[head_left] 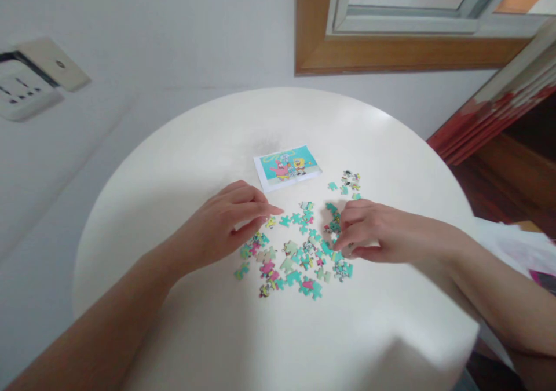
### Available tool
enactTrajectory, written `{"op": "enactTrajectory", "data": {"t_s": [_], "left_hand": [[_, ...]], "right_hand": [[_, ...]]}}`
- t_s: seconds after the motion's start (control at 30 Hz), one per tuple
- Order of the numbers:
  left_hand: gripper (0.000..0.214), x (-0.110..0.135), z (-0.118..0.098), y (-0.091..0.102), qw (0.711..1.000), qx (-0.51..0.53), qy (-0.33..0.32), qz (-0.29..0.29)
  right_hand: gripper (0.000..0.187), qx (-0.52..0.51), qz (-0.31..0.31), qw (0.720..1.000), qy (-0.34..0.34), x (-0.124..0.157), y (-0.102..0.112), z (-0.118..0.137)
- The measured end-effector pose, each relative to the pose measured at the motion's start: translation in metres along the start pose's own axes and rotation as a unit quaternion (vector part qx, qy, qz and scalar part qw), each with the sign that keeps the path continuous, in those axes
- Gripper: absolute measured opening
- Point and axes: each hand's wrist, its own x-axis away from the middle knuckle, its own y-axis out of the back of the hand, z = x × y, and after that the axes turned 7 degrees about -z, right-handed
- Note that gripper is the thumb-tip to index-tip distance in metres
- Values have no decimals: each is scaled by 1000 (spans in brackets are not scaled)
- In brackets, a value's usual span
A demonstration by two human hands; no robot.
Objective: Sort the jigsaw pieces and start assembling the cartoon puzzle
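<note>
Several small teal, pink and yellow jigsaw pieces lie scattered on a round white table. A cartoon reference picture lies flat just beyond them. My left hand rests over the left side of the pile, fingers stretched toward a piece near its tips, holding nothing that I can see. My right hand sits at the pile's right side, fingers curled down and pinched on pieces beneath them. A small joined cluster of pieces lies apart at the upper right.
A white wall stands behind the table, with a switch plate at the left. A wood-framed window is at the upper right. Red curtain fabric hangs at the right, over a dark wooden floor.
</note>
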Motion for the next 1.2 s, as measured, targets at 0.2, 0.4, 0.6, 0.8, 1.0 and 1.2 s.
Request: {"op": "enactTrajectory", "data": {"t_s": [0.2, 0.4, 0.6, 0.8, 1.0, 1.2], "left_hand": [[27, 0, 1, 0, 1000, 8, -5, -9], [27, 1, 1, 2, 1000, 6, -6, -2], [26, 0, 0, 3, 1000, 7, -6, -6], [25, 1, 1, 1, 1000, 5, -18, -4], [25, 1, 0, 2, 1000, 4, -18, -4], [25, 1, 1, 2, 1000, -3, -18, -5]], "right_hand": [[17, 24, -1, 1000, -5, -2, -4, -2], [21, 62, -27, 998, 7, -1, -5, -5], [22, 73, -70, 995, -5, 1, -9, -10], [21, 98, -92, 991, 5, -2, -17, -14], [21, 92, -92, 992, -2, -2, -17, -16], [23, 104, -88, 991, -19, 0, -16, -18]]}}
